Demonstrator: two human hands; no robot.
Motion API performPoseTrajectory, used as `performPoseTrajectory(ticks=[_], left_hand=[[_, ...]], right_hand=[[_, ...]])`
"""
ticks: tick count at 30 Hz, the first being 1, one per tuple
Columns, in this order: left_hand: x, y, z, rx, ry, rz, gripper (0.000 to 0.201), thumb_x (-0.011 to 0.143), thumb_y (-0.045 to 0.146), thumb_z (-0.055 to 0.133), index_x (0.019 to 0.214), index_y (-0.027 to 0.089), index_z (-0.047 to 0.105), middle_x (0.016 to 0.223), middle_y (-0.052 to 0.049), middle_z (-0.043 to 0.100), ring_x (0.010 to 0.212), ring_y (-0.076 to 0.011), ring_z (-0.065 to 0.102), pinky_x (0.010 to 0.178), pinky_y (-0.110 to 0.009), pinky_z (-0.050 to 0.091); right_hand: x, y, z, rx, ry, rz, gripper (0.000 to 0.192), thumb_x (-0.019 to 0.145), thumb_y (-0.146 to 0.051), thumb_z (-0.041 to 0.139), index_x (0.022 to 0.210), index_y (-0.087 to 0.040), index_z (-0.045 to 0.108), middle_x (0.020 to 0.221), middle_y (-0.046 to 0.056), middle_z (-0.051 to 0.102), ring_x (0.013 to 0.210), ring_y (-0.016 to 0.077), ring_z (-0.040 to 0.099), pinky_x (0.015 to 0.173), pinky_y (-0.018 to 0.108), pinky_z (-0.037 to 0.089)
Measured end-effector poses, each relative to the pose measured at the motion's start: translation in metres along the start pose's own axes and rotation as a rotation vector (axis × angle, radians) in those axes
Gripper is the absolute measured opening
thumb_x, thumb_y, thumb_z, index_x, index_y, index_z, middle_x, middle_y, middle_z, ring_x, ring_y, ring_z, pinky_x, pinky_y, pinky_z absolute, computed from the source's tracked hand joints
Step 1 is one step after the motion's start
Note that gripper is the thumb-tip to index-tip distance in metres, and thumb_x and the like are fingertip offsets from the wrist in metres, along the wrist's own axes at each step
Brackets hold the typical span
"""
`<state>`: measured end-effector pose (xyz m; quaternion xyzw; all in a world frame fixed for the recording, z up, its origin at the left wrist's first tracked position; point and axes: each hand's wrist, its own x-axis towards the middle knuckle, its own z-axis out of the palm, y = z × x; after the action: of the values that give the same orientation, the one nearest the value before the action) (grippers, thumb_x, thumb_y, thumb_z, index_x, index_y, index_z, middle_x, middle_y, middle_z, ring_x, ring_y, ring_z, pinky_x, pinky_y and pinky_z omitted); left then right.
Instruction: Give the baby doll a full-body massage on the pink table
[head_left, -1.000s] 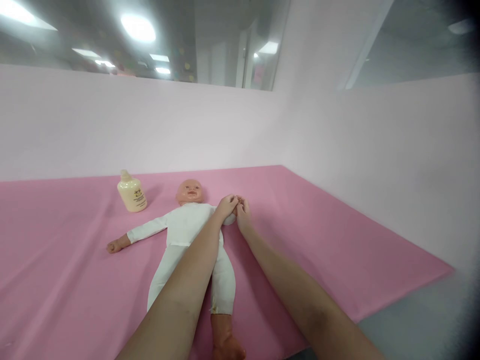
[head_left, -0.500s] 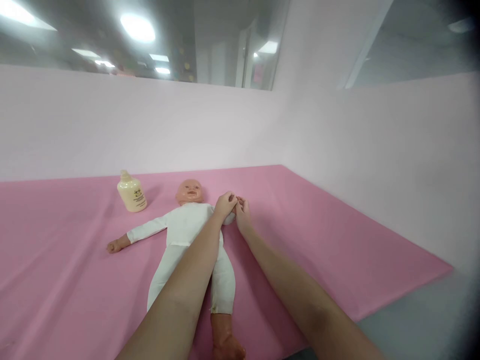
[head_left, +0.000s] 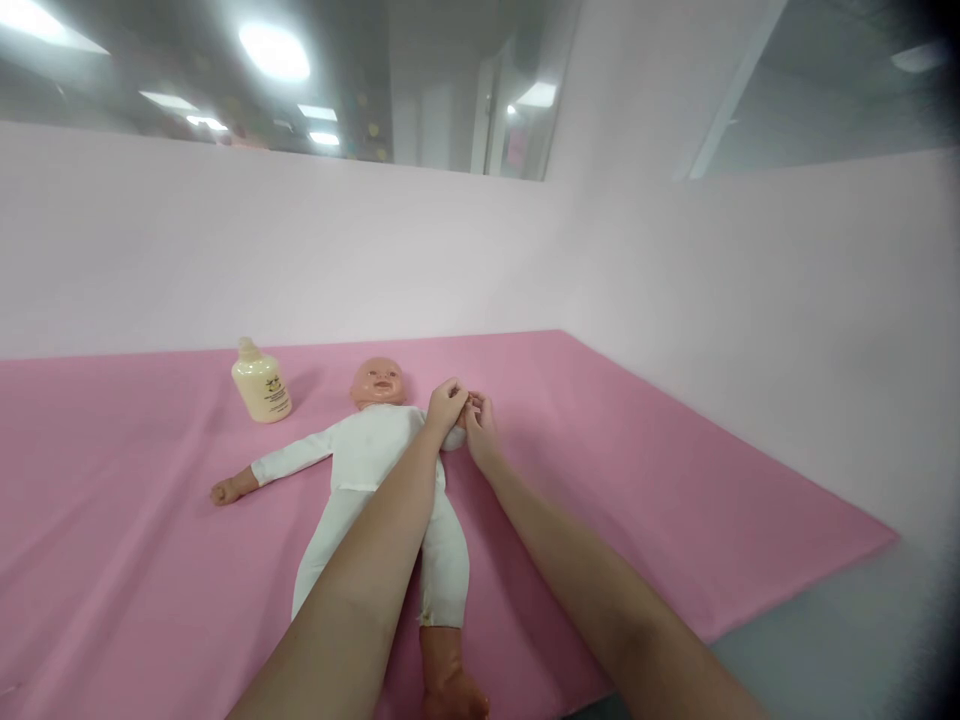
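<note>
A baby doll (head_left: 375, 450) with a white cloth body and plastic head, hands and foot lies face up on a pink cover (head_left: 615, 480). Its arm on the right is bent up, and both of my hands are closed around the small plastic hand at its end. My left hand (head_left: 448, 404) wraps it from the left, crossing over the doll's shoulder side. From the right, my right hand (head_left: 481, 422) pinches it with bent fingers. Most of the doll's hand is hidden by my fingers. The doll's other arm stretches out to the left.
A cream-coloured pump bottle (head_left: 261, 384) with dark print stands on the cover, left of the doll's head. White walls (head_left: 300, 250) rise behind and to the right, with glass panels (head_left: 450, 90) above. At the lower right the cover's edge ends over a grey surface.
Both hands keep their hold on the doll's hand, with slight finger movement. The whole view has shifted a little; the doll and bottle lie as before.
</note>
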<state>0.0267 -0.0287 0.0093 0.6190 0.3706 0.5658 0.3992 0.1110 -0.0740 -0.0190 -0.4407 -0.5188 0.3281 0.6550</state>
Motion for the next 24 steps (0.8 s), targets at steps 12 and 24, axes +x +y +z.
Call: performPoseTrajectory(ticks=[12, 24], left_hand=[[0.005, -0.004, 0.002, -0.221, 0.004, -0.06, 0.007, 0.067, 0.013, 0.049, 0.068, 0.019, 0.048, 0.055, 0.007, 0.046, 0.052, -0.0097, 0.047, 0.051, -0.019, 0.036], [0.007, -0.012, 0.004, -0.225, -0.018, -0.098, 0.009, 0.072, 0.014, 0.055, 0.07, 0.02, 0.049, 0.059, 0.007, 0.049, 0.057, -0.0105, 0.054, 0.056, -0.02, 0.044]], right_hand=[[0.004, 0.008, 0.0, 0.005, 0.029, 0.006, 0.031, 0.085, -0.043, 0.055, 0.107, -0.023, 0.052, 0.11, 0.007, 0.062, 0.097, 0.0177, 0.063, 0.083, 0.032, 0.053], [0.001, 0.001, 0.0, -0.017, -0.034, -0.025, 0.032, 0.089, -0.041, 0.047, 0.116, -0.024, 0.052, 0.118, 0.009, 0.062, 0.101, 0.0181, 0.064, 0.085, 0.033, 0.053]])
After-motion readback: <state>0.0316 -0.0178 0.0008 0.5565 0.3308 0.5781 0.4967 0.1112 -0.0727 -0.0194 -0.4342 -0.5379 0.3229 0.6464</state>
